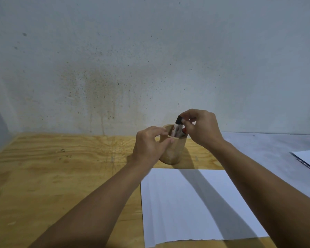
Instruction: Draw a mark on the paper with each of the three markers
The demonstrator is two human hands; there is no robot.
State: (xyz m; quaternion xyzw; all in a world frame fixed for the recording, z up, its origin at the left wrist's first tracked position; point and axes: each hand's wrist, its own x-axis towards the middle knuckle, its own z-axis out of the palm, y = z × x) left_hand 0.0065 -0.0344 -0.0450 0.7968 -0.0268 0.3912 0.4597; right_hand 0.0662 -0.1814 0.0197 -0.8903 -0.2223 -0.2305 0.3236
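A round wooden cup (175,151) stands on the plywood table (61,176), just behind a blank white sheet of paper (195,208). My left hand (150,145) grips the cup's left side at the rim. My right hand (202,127) pinches the black cap end of a marker (178,125) with a pale barrel that sticks up out of the cup. A red-tipped marker (184,130) shows at the cup's right rim, mostly hidden by my right hand. I cannot make out a third marker.
A stained grey wall (150,59) rises directly behind the table. To the right lies a grey surface (267,149) with more white paper (308,158) at the frame edge. Bare plywood stretches to the left.
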